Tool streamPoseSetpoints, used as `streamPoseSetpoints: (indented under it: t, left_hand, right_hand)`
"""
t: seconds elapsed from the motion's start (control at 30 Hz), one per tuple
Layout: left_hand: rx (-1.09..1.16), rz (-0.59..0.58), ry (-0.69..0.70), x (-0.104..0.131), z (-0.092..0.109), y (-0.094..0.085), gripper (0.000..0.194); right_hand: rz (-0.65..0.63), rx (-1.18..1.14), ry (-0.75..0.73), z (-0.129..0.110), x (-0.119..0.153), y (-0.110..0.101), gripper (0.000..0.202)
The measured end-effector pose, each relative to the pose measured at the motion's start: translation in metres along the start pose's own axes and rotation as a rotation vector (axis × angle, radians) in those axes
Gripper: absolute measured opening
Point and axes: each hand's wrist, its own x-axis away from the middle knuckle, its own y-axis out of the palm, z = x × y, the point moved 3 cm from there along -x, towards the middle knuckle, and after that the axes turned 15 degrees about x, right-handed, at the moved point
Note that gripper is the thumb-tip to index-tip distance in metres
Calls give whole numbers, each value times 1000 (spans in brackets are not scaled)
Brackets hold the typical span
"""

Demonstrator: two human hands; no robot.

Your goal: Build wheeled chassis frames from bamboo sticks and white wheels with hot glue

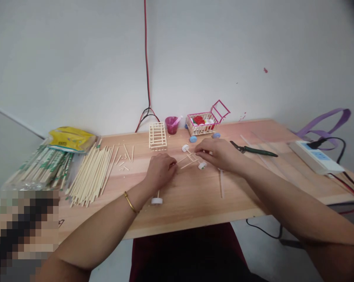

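Note:
A small wheeled frame of thin wooden sticks [190, 157] lies between my hands, with one white wheel [185, 148] at its far end and another white wheel [202, 166] nearer me. My left hand [161, 171] is closed, its fingertips around the left ends of the frame's sticks. Just right of the frame, my right hand [214, 152] is closed in a pinch; what its fingertips hold is hidden. Below my left hand, a separate white wheel [156, 201] has a stick attached, partly covered by the hand. A clear glue stick [222, 186] lies under my right wrist.
Loose sticks [91, 176], short offcuts [124, 161] and a yellow packet [71, 140] are at left. Behind stand a stick crate [158, 137], purple cup [172, 125] and pink-trimmed cart [203, 123]. Green-handled pliers [260, 151] and a power strip [316, 156] lie at right.

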Motion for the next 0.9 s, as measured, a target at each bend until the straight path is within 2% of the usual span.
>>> streamPoseSetpoints:
  t: [0.1, 0.27, 0.5, 0.63, 0.77, 0.9]
  left_hand:
    - [19, 26, 38, -1, 1, -1, 12]
    - [84, 66, 87, -2, 0, -3, 14]
    - [124, 30, 173, -3, -2, -3, 20]
    - [119, 89, 103, -3, -8, -10, 18]
    - [219, 180, 34, -1, -12, -16, 8]
    - [334, 170, -22, 1, -13, -12, 4]
  right_hand:
    - [-10, -36, -83, -11, -18, 17, 15]
    - [-99, -17, -195, -21, -34, 40, 15]
    - [-79, 32, -199, -18, -32, 47, 17]
    - [-46, 65, -184, -14, -30, 47, 18]
    - [-51, 39, -184, -17, -30, 49, 16]
    - [-105, 52, -183, -22, -29, 52, 14]
